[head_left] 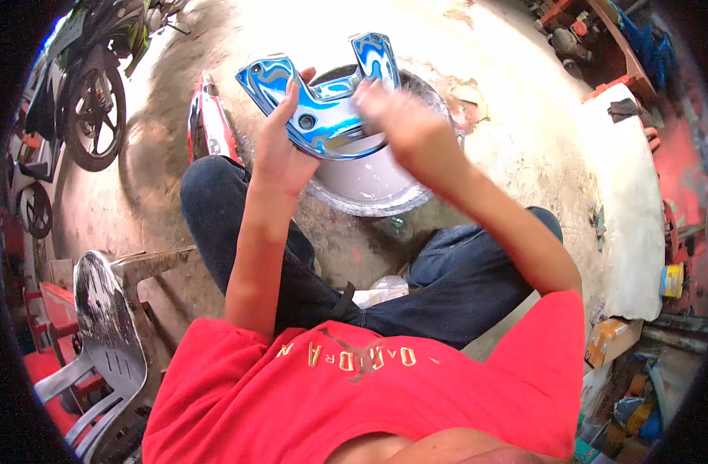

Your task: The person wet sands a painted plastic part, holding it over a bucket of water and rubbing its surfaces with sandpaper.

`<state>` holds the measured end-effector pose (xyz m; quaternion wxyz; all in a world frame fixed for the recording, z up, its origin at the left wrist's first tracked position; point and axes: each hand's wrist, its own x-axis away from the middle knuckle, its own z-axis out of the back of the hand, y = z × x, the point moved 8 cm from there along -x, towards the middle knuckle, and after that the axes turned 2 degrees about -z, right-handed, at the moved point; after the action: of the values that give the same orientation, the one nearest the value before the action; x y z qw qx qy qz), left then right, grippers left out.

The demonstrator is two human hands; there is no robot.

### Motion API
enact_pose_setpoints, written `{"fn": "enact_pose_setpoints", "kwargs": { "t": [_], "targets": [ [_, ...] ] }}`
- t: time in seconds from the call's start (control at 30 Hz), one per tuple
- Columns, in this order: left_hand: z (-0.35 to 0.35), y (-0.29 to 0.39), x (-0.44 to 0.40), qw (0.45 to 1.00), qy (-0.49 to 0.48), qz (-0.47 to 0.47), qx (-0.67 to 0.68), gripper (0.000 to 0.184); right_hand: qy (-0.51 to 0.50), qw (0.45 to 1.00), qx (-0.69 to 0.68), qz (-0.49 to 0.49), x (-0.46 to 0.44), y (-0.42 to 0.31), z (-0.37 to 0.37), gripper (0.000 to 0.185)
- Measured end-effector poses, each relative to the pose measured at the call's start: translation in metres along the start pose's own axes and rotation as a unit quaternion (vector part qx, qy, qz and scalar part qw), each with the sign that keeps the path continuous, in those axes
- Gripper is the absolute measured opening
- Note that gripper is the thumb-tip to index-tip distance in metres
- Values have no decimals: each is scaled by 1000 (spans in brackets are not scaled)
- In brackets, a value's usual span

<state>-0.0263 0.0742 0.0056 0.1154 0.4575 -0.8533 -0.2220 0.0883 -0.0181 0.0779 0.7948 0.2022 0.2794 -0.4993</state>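
Above bucket (379, 209) — left grip (279, 147) holds blue panel (323, 112) — right grip (407, 127) blurred

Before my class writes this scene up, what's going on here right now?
A seated person in a red shirt has both hands at a shiny blue-and-silver part. The left hand grips one side of it, above a round basin. The right hand is at the other side, too blurred to tell whether its fingers hold anything. A red-and-white panel is just left of the basin.
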Motion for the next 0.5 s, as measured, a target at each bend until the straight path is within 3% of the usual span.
{"fn": "enact_pose_setpoints", "kwargs": {
  "t": [0.07, 0.13, 0.2, 0.27, 0.37, 0.47, 0.5],
  "targets": [
    [14, 9, 0, 1000, -30, 7, -1, 37, -39, 997, -27, 65, 7, -32, -3, 41],
    [15, 17, 8, 1000, -4, 1, -23, 35, -8, 999, -43, 28, -1, 3, -2, 42],
    [17, 21, 14, 1000, 4, 4, -25, 34, -51, 989, -87, -111, -2, 49, -7, 45],
    [14, 21, 19, 999, -23, 45, -11, 33, -36, 996, -67, -41, -1, 34, -4, 44],
    [25, 26, 22, 997, -51, 61, -2, 35, -81, 980, -116, 138, 4, -51, 9, 44],
    [26, 36, 27, 999, -12, 34, 14, 35, -107, 976, -114, 152, -2, -33, 8, 48],
    [31, 41, 29, 999, 40, 10, -34, 35, -117, 974, -135, 138, -3, -27, 11, 52]
  ]
}}
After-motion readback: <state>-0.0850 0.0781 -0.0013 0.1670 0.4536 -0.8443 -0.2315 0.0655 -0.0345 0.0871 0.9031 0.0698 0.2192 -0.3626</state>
